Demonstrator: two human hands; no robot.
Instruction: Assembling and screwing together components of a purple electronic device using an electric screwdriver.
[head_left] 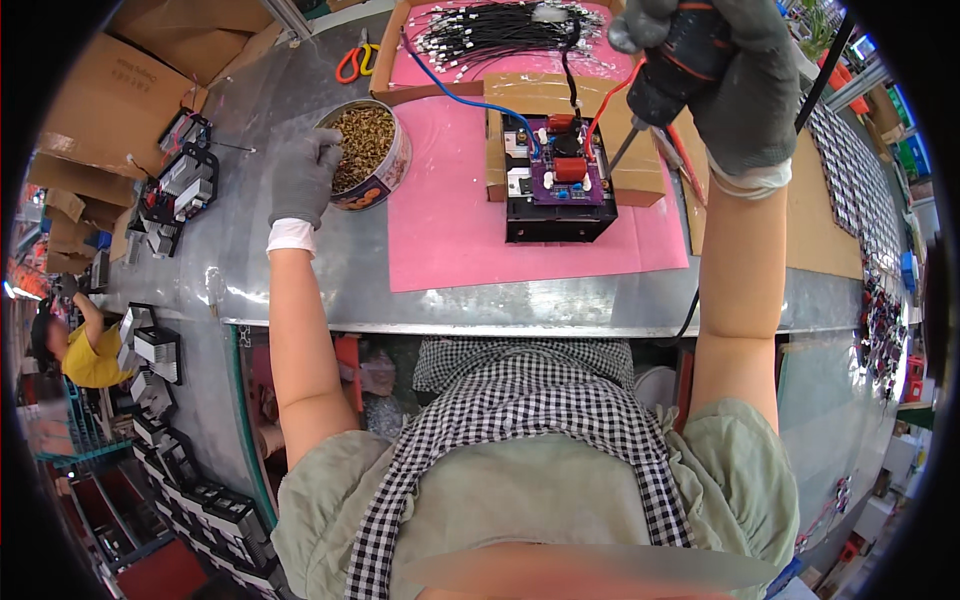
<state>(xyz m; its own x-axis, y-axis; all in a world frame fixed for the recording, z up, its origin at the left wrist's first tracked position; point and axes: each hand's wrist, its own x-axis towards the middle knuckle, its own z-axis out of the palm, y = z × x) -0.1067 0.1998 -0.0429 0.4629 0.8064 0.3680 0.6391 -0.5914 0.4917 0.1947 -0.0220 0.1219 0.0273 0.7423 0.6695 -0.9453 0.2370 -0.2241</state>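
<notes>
My right hand (748,115), in a grey glove, is wrapped round a dark power screwdriver (685,60). Its long bit (627,146) slants down to the right edge of a purple circuit board (545,192). That board sits on a black metal housing (560,230) and carries red components, with blue, red and black wires running off it. My left hand (303,180), gloved too, is at the left rim of a round tin (402,165) full of small brass-coloured screws (362,140). Its fingers are drawn together; whatever they hold is too small to make out.
Pink foam sheet (440,250) lies under the housing, beside a cardboard piece (640,180). Behind are a box of black cables (490,40) and red-and-yellow scissors (358,63). Heatsink assemblies (180,190) stand at left. A person in yellow (95,355) works at far left.
</notes>
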